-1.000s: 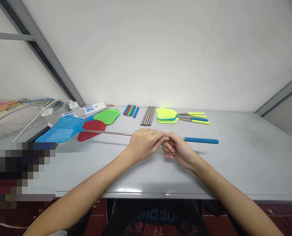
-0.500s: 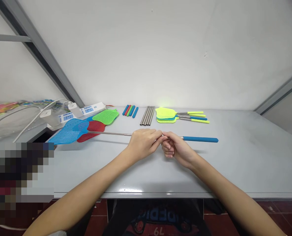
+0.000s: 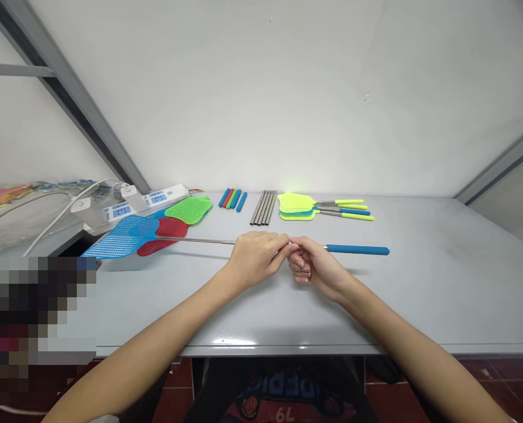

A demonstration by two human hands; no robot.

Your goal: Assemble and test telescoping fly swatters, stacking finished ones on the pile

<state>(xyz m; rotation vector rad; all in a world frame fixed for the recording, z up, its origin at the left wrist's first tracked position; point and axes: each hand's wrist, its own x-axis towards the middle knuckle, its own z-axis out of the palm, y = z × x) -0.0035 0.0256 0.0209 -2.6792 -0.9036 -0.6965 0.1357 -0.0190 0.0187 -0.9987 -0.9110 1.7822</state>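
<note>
Steel tubing, the rod (image 3: 195, 239) of the blue fly swatter, runs through both hands. The left hand (image 3: 257, 255) is curled closed over it from above; the right hand (image 3: 317, 267) is folded tight around it, touching the left. The blue handle (image 3: 357, 249) sticks out past the right hand; the blue head (image 3: 120, 238) reaches toward the left end of the grey surface (image 3: 442, 264). A shadow suggests the swatter is held clear of it.

Compared with a second ago, slightly less rod shows between blue head and left hand, so it has probably slid or tilted a little; the grip looks unchanged.

The blue head overlaps a red head (image 3: 171, 231), with a green head (image 3: 188, 210) and power strip (image 3: 158, 198) behind, crowding that side. Along the far edge lie coloured grips (image 3: 232, 198), steel tubes (image 3: 264, 207) and stacked swatters (image 3: 297, 203).
</note>
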